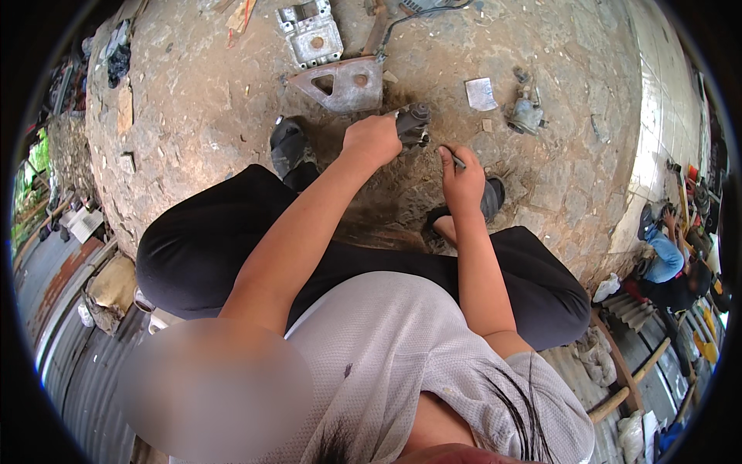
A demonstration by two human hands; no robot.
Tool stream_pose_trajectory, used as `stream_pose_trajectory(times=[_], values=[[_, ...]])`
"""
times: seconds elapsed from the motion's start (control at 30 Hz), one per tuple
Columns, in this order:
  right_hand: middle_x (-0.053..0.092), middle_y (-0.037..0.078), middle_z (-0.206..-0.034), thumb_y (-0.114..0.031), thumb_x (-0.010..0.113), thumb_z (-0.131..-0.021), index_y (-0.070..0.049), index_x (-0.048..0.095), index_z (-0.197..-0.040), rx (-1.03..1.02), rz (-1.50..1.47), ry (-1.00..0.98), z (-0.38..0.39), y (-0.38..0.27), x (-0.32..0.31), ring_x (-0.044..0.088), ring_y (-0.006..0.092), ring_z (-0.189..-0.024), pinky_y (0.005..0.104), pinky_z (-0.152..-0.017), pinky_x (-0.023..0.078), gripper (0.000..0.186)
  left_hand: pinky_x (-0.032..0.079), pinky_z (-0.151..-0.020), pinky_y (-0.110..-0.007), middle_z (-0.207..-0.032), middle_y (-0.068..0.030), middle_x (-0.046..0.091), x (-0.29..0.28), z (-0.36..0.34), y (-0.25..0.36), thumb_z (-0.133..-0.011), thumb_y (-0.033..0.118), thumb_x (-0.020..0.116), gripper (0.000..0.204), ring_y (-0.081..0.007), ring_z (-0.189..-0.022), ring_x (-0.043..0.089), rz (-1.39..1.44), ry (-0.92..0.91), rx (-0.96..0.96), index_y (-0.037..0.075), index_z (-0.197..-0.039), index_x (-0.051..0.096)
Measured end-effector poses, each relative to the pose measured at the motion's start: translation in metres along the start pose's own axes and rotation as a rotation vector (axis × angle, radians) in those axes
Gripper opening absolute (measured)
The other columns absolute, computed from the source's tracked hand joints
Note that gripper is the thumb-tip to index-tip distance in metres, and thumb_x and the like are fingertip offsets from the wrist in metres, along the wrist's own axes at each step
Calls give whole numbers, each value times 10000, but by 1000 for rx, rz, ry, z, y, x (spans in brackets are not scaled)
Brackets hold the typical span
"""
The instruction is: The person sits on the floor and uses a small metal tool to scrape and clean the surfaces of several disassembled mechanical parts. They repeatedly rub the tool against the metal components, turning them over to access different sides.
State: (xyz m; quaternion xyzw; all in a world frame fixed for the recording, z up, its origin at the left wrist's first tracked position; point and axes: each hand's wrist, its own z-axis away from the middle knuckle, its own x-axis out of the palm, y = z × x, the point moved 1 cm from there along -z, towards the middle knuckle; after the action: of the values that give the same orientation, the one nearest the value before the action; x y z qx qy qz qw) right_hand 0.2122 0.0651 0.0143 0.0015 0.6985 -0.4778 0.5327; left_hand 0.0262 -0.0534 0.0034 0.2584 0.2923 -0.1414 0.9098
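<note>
Projecting from the left hand (372,138), by which it was gripped, a dark part (415,117) was observed to the near right of a metal bracket (346,94), while a slim rod (459,162) was pinched by the right hand (464,182).

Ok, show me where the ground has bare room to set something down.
Mostly bare: left, between the wood scrap and left sandal; right, between the right sandal and pale tiles. Crowded: the middle, with left hand, right hand, held part, bracket and casting.
</note>
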Motion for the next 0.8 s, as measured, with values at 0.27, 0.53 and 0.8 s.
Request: stream_pose_trajectory(times=[0.27,0.53,0.8], values=[[711,169,-859,-249,708,-1044,-28,707,-972,-33,34,-6,0,6,3,703,385,-824,433,-731,543,233,584,-959,-518,-1155,-215,763,0,0,0,-899,199,634,349,-402,-1108,728,3,-6,-4,55,-1205,719],[693,185,-847,-280,670,-1069,-24,709,-989,135,100,-116,3,16,3,671,395,-787,437,-722,524,271,583,-965,-517,-1152,-214,763,1,-1,-1,-899,195,626,341,-403,-1108,728,9,-8,-11,54,-1196,719],[732,139,-824,-279,688,-1065,-14,714,-974,78,-29,27,4,17,9,716,291,-784,388,-728,536,282,585,-959,-520,-1147,-217,764,0,-2,-1,-898,199,629,344,-403,-1097,733,6,-20,7,50,-1195,720]])
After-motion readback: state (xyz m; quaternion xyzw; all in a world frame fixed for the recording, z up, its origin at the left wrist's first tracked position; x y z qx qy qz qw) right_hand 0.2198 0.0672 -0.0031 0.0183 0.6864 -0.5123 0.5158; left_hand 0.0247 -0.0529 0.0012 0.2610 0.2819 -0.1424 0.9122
